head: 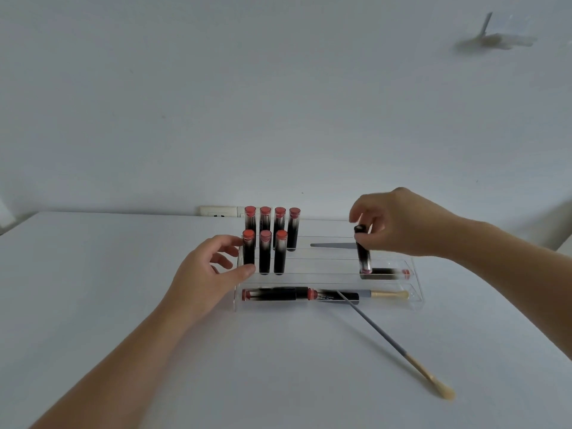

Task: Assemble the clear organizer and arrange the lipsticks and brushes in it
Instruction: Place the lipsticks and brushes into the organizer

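With the left hand [213, 267] spread against the clear organizer [414, 292] at 9 o'clock, the right hand [399, 224] pinches an inverted lipstick [362, 249] at 3 o'clock; it may topple onto the lying one [387, 273].

two bare forearms — no sleeves, rings or watch.

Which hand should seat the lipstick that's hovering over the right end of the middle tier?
Right. The right hand already grips that lipstick upright, its base at the middle tier. The left hand rests against the organizer's left end, steadying it.
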Demonstrator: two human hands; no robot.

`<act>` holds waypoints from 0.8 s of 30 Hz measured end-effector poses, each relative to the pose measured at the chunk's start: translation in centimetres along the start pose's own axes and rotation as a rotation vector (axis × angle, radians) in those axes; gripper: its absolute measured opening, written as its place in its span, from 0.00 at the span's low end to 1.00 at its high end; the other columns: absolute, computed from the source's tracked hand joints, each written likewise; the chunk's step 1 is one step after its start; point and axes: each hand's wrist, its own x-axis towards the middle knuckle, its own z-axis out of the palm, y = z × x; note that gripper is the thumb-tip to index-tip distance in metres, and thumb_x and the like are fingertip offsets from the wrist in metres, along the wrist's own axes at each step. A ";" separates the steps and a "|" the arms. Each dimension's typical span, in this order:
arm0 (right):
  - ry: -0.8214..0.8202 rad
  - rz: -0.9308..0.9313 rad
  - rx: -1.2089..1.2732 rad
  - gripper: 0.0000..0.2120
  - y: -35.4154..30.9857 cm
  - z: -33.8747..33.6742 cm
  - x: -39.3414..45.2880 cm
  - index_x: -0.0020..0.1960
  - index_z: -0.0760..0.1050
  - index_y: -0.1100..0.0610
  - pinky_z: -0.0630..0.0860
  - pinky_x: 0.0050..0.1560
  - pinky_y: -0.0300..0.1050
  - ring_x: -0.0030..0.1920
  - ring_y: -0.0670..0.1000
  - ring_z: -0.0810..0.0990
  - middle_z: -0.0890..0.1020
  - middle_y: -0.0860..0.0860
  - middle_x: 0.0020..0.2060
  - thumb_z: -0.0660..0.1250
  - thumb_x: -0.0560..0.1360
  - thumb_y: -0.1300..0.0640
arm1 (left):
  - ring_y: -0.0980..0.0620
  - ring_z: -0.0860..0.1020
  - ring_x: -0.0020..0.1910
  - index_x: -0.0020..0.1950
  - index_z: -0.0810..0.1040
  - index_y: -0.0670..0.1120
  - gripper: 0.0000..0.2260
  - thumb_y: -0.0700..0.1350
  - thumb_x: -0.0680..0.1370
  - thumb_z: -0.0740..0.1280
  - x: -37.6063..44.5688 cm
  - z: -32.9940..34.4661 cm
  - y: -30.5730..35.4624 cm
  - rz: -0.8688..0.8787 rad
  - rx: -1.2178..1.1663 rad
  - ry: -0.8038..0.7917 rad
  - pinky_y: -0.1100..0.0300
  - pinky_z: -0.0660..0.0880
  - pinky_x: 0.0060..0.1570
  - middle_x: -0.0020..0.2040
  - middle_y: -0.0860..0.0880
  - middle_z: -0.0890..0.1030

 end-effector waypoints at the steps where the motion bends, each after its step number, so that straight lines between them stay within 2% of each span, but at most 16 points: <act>1: 0.036 0.036 0.107 0.09 0.0 0.0 -0.2 0.48 0.78 0.39 0.79 0.40 0.42 0.37 0.44 0.82 0.84 0.35 0.38 0.72 0.71 0.51 | 0.60 0.79 0.42 0.56 0.80 0.58 0.15 0.49 0.72 0.79 0.0 0.0 0.0 0.000 -0.003 0.000 0.65 0.73 0.41 0.49 0.59 0.81; 3: 0.077 0.099 0.274 0.10 0.3 0.2 -0.7 0.49 0.82 0.41 0.79 0.42 0.43 0.36 0.46 0.83 0.85 0.38 0.37 0.72 0.71 0.54 | 0.62 0.79 0.42 0.55 0.79 0.60 0.15 0.49 0.72 0.79 0.0 -0.1 0.0 0.003 -0.004 -0.001 0.65 0.73 0.41 0.48 0.59 0.81; 5: 0.075 0.140 0.355 0.06 0.7 0.6 -1.0 0.45 0.84 0.44 0.77 0.39 0.43 0.34 0.45 0.83 0.86 0.41 0.35 0.74 0.71 0.54 | 0.62 0.78 0.43 0.54 0.79 0.60 0.15 0.49 0.72 0.79 0.0 0.0 -0.1 0.008 0.001 -0.001 0.65 0.73 0.41 0.49 0.59 0.81; 8: 0.017 0.159 0.387 0.03 1.1 1.1 -1.5 0.42 0.82 0.46 0.70 0.33 0.40 0.29 0.41 0.78 0.87 0.42 0.35 0.75 0.71 0.53 | 0.62 0.79 0.43 0.55 0.80 0.59 0.16 0.49 0.72 0.79 0.1 0.0 -0.2 0.004 0.001 0.001 0.65 0.72 0.41 0.49 0.59 0.81; 12: -0.095 0.141 0.346 0.04 1.2 1.0 -1.5 0.43 0.82 0.46 0.72 0.35 0.34 0.34 0.40 0.81 0.87 0.42 0.36 0.75 0.70 0.53 | 0.61 0.79 0.44 0.57 0.80 0.58 0.16 0.50 0.72 0.79 0.2 0.0 -0.4 0.011 0.010 0.001 0.66 0.73 0.40 0.50 0.59 0.82; 15: -0.183 0.093 0.252 0.09 0.9 0.6 -1.1 0.45 0.83 0.43 0.72 0.34 0.29 0.35 0.39 0.81 0.85 0.38 0.39 0.74 0.70 0.56 | 0.60 0.79 0.45 0.55 0.79 0.60 0.15 0.50 0.72 0.79 0.2 0.0 -0.4 0.019 0.007 -0.001 0.65 0.73 0.41 0.50 0.60 0.82; 18: -0.290 0.052 0.039 0.11 0.5 0.5 -0.5 0.47 0.79 0.38 0.74 0.37 0.31 0.38 0.38 0.80 0.82 0.33 0.41 0.72 0.70 0.54 | 0.59 0.80 0.45 0.55 0.80 0.60 0.15 0.50 0.72 0.79 0.2 0.0 -0.6 0.013 0.007 -0.003 0.65 0.73 0.41 0.48 0.64 0.81; 20: -0.358 0.063 -0.089 0.11 0.2 0.7 -0.2 0.47 0.78 0.36 0.75 0.37 0.36 0.38 0.40 0.80 0.81 0.36 0.41 0.70 0.70 0.53 | 0.60 0.79 0.45 0.55 0.80 0.60 0.15 0.50 0.72 0.79 0.2 0.0 -0.6 0.013 0.010 -0.005 0.65 0.73 0.40 0.48 0.66 0.80; 24: -0.401 0.065 -0.267 0.07 -0.5 1.4 0.0 0.46 0.78 0.42 0.74 0.35 0.40 0.41 0.43 0.79 0.79 0.40 0.44 0.68 0.68 0.51 | 0.61 0.79 0.44 0.55 0.79 0.60 0.15 0.51 0.72 0.79 0.2 0.0 -0.7 0.014 0.012 -0.005 0.67 0.73 0.40 0.48 0.66 0.80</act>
